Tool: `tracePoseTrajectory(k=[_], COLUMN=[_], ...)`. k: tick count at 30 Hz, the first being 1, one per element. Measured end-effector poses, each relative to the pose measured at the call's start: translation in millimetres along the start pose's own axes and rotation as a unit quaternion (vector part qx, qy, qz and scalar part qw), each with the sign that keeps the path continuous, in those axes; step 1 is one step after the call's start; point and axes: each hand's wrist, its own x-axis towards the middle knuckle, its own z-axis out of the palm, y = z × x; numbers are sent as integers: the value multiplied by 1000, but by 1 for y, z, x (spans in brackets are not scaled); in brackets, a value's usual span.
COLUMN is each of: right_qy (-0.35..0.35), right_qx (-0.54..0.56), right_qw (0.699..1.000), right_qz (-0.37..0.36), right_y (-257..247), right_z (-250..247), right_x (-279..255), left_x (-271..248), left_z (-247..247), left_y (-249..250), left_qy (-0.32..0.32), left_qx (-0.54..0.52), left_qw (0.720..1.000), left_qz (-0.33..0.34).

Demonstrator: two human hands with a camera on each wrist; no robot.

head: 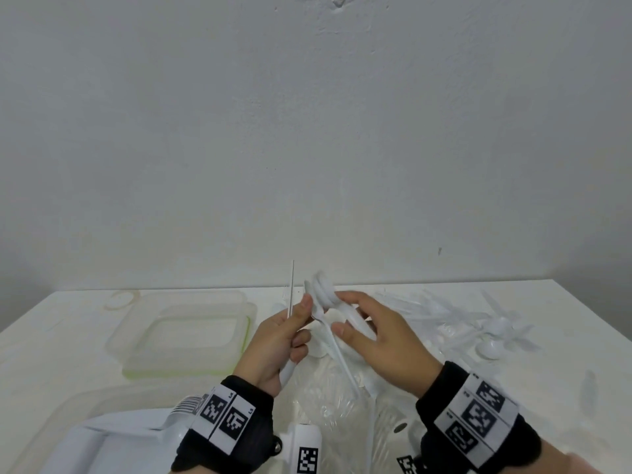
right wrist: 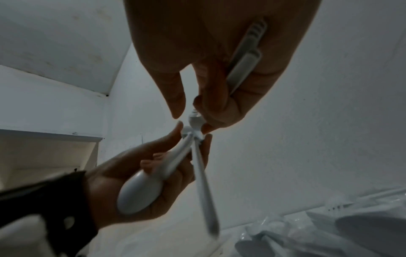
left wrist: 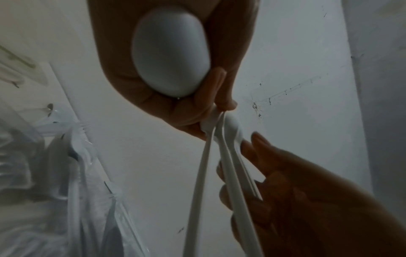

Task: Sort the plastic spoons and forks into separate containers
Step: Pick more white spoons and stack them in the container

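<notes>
My left hand (head: 301, 316) grips a white plastic spoon (head: 287, 371); its bowl (left wrist: 171, 52) lies in the palm and its thin handle (head: 292, 285) sticks up past the thumb. My right hand (head: 342, 313) holds a small bunch of white spoons (head: 323, 290), their handles (right wrist: 243, 57) running across its palm. Both hands' fingertips meet above the table. From that point one more white utensil (head: 342, 357) hangs down; I cannot tell which hand pinches it. The left hand (right wrist: 142, 173) and its spoon bowl (right wrist: 140, 193) also show in the right wrist view.
A clear container with a green rim (head: 239, 350) sits at the left. Another clear container (head: 68, 415) is at the near left. A crumpled clear plastic bag (head: 328, 401) lies under the hands. A heap of white utensils (head: 478, 323) covers the table's right side.
</notes>
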Motion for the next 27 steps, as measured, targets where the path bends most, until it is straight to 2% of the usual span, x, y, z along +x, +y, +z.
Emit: tracePoseTrajectory(k=[4, 8, 14, 19, 23, 27], right_qy=[-17, -29, -54, -54, -50, -75], right_qx=[-70, -166, -39, -7, 4, 8], right_qw=[996, 984, 997, 998, 999, 997], right_qz=[-51, -56, -24, -21, -14, 7], right_y=[10, 11, 8, 10, 13, 15], right_z=[12, 15, 17, 21, 14, 12], right_x=[-6, -13, -21, -24, -22, -21], left_x=[-3, -6, -9, -11, -12, -15], left_z=[6, 6, 6, 8, 9, 11], left_y=[-5, -8, -12, -12, -14, -13], left_qy=[13, 18, 16, 9, 47, 59], left_qx=[2, 0, 26, 31, 86, 109], left_qw=[1000, 1000, 999, 999, 994, 990], left_qz=[7, 9, 17, 25, 47, 66])
